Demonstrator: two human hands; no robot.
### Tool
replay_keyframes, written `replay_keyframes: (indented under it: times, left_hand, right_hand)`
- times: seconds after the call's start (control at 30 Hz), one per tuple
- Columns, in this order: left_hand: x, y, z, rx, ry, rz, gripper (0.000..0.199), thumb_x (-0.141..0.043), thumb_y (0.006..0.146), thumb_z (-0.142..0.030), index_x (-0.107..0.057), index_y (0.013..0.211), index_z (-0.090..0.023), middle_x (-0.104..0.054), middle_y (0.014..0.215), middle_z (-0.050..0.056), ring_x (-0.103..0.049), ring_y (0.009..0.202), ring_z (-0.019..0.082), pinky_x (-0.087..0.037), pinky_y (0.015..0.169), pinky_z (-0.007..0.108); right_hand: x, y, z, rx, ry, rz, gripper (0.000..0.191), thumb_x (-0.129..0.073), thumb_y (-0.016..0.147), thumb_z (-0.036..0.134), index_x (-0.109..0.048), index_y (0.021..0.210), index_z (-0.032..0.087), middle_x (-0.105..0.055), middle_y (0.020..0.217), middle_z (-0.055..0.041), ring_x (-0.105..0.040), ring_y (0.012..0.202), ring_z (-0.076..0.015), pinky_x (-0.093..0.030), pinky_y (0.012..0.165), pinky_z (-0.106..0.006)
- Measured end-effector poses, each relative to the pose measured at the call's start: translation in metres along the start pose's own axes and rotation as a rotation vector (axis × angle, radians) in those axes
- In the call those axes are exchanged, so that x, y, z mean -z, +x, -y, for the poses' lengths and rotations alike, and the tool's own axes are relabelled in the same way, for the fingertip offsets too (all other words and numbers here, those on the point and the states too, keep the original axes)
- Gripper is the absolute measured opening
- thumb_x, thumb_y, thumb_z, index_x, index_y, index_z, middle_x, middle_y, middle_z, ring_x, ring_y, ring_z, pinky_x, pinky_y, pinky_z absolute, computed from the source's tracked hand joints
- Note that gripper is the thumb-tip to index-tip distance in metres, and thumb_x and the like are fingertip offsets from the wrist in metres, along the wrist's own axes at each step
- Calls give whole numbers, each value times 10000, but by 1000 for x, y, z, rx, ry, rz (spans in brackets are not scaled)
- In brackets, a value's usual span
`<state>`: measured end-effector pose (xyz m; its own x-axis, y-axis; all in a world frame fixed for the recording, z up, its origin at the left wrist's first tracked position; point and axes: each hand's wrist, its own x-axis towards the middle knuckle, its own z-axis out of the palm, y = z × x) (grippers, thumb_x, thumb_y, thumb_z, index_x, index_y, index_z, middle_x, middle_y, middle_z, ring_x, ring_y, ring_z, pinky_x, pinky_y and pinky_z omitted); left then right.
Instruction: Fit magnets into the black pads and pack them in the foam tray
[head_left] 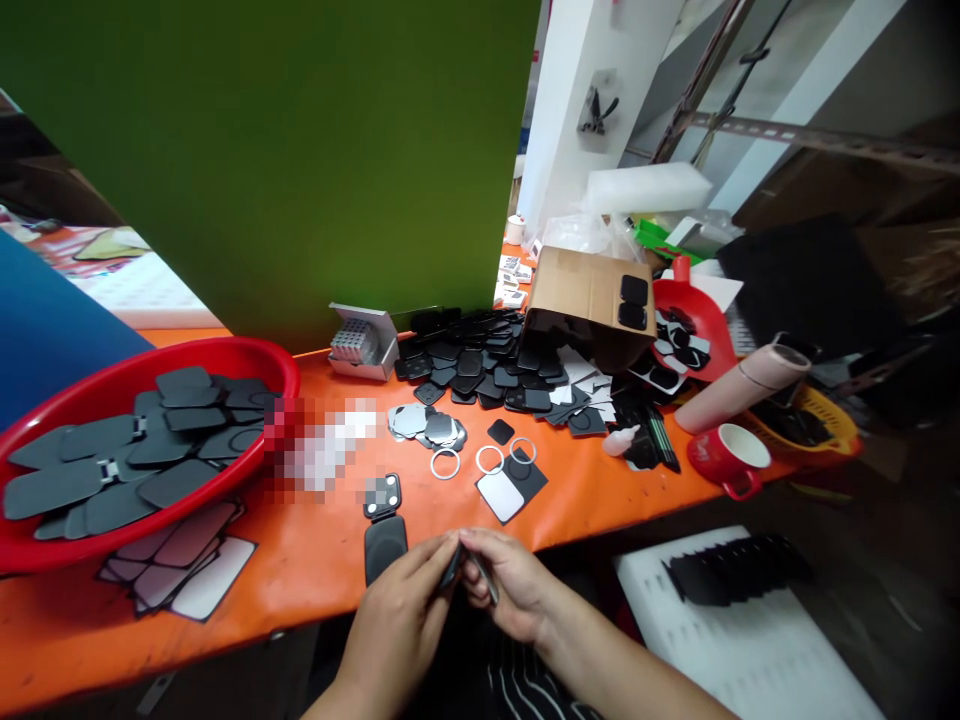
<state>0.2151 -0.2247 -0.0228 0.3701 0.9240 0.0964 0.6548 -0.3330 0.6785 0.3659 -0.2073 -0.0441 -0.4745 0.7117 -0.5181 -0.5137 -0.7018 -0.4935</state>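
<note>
Head view, table: orange cover (322, 560) runs across the frame from lower left to right.
Red basin: left edge of the frame; rim (291, 375) encloses a heap of dark rounded-corner pads (169, 440).
Pale-faced sheets: lower left, fanned stack (214, 580) just beside the basin.
Small carton: left of centre, white (388, 340), lid raised, packed with small pieces.
Hinged black piece: centre, lying unfolded (386, 540), lower panel close to the left hand.
Left hand (394, 610): lower centre; fingers closed on a dark piece.
Dark piece: lower centre (451, 568), between the two hands, mostly covered by fingers; exact form cannot be told.
White rings: three, near centre, the leftmost (433, 463) directly on the orange cover.
Slim object: lower centre (490, 582), in the right hand's curled fingers.
Right hand (517, 590): right of the left hand; fingers gripping the slim object, thumb close to the dark piece.
Cardboard box: right of centre (574, 290), on its side, black pads heaped before its opening.
Red mug: right (709, 458), below a tilted pink flask (720, 395).
</note>
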Motion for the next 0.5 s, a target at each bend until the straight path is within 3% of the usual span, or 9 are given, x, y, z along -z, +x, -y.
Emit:
replay_keyframes:
  times: [0.07,0.13,0.27,0.37,0.5]
  left_hand:
    - [-4,5,0,76,-167,-23,358,-458,795,-224,-537,1140,-281,-589,1129,37,-551,1016,192,-441,868,280]
    - [-6,12,2,237,-381,-93,304,-483,792,-287,-580,1075,-232,-623,1063,55,-564,989,206,-441,858,300]
    - [-3,25,10,596,-782,-213,370,-572,715,-414,-599,924,-111,-674,854,83,-624,798,241,-501,673,317]
    - [2,26,11,623,-826,-218,391,-591,702,-410,-585,938,-99,-670,861,88,-618,819,245,-500,673,317]
    - [1,17,2,478,-656,-214,322,-553,748,-354,-594,1004,-163,-661,945,74,-603,890,223,-482,780,318]
  right_hand:
    - [0,-1,4,24,-21,3,270,-579,741,392,-494,698,140,-428,497,62,-298,375,-23,-143,389,-172]
    - [-1,-2,11,31,-23,34,312,-518,774,459,-508,740,148,-409,495,68,-265,367,-22,-134,383,-170]
    - [-3,-4,22,42,-87,75,329,-426,822,462,-527,800,151,-396,517,61,-246,378,-21,-122,379,-164]
    - [-7,-4,23,55,-301,46,267,-471,811,385,-545,812,129,-443,573,37,-317,413,-24,-171,383,-159]
    - [-9,-4,18,36,-508,15,274,-463,813,401,-522,758,139,-436,544,47,-292,374,-22,-178,364,-162]
